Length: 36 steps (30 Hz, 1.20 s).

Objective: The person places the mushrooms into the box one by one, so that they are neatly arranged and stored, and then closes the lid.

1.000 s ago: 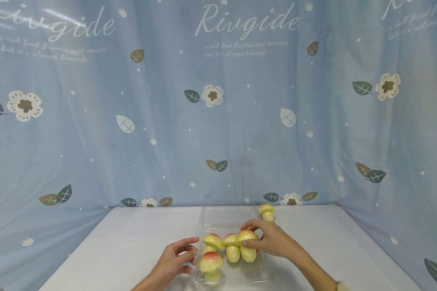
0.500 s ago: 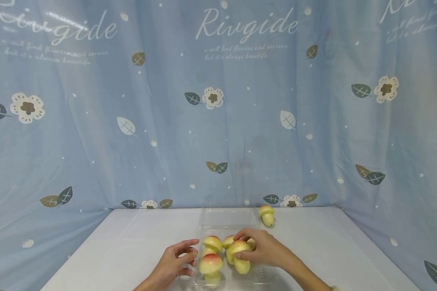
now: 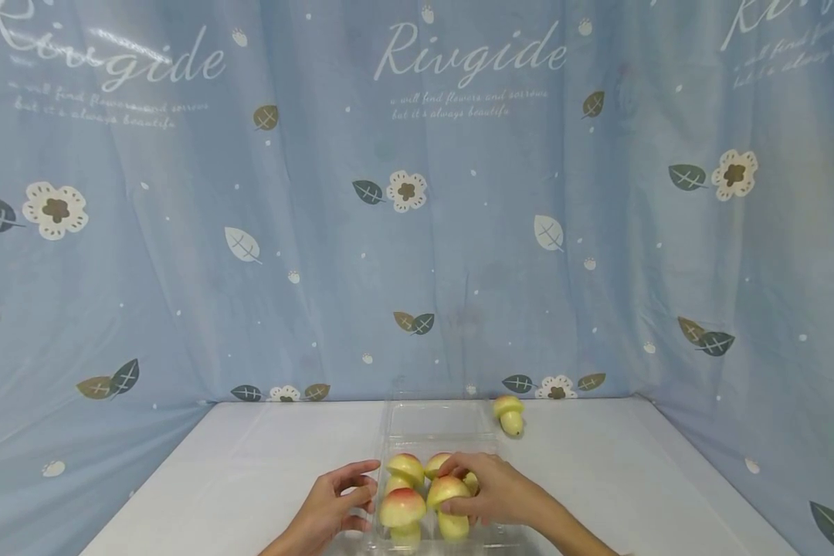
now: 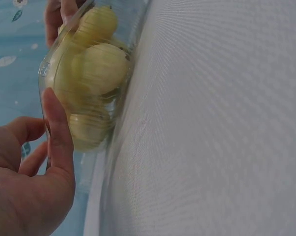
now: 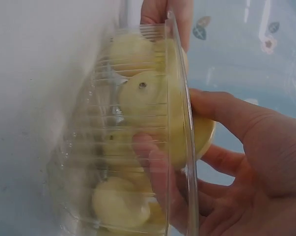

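Several yellow toy mushrooms with red-tinged caps stand in a clear plastic box (image 3: 486, 547) with its lid (image 3: 434, 421) folded back. My right hand (image 3: 496, 488) pinches one toy mushroom (image 3: 448, 493) by the cap, low in the front right of the box. In the right wrist view its thumb (image 5: 221, 110) lies on the cap, and other fingers show through the wall. At the left rim, my left hand (image 3: 337, 498) touches the box with loosely bent fingers. Next to it are a front toy mushroom (image 3: 402, 508) and a rear one (image 3: 405, 466). My right hand partly hides others.
Another toy mushroom (image 3: 510, 417) lies on the white tabletop (image 3: 285, 432), right of the lid. Behind the table hangs a blue printed curtain (image 3: 320, 232), which also closes in both sides.
My right hand has brought its toy mushroom toward me and down, to the front right of the box. The mushroom by the lid has tipped back. My left hand stays at the rim.
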{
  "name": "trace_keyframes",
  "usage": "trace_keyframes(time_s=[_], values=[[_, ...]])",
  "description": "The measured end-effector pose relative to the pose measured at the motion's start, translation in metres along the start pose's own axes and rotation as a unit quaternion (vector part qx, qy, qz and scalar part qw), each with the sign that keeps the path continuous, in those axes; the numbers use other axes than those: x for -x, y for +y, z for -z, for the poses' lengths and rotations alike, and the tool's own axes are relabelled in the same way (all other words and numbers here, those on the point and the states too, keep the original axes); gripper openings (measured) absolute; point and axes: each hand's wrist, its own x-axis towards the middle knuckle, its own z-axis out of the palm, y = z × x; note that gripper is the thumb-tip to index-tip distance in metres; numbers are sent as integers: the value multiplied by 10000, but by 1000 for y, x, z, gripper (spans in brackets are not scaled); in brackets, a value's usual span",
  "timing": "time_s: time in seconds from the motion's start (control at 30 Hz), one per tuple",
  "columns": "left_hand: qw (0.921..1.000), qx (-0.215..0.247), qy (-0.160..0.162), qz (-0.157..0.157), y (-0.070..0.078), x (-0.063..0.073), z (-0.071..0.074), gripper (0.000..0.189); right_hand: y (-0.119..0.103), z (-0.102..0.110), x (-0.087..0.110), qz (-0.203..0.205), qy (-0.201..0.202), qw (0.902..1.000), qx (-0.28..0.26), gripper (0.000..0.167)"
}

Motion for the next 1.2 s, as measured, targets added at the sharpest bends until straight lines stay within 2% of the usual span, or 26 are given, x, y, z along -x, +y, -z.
trace_keyframes(time_s=[0.17, 0.43, 0.63, 1.03, 1.2], values=[[10000, -36, 29, -22, -1, 0, 0, 60, -1, 0, 0, -22, -53, 10000, 3, 33], [10000, 9, -2, -1, -1, 0, 1, 62, -2, 5, 2, -382, -375, 9980, -344, 42], [10000, 56, -41, 7, -2, -1, 1, 61, -2, 9, 5, -400, -479, 9978, -222, 46], [10000, 40, -56, -2, -1, 0, 0, 61, -2, 11, 7, -463, -633, 9961, -401, 46], [10000, 31, -52, -14, -1, 0, 1, 61, -4, 14, 7, -354, -709, 9959, -431, 47]])
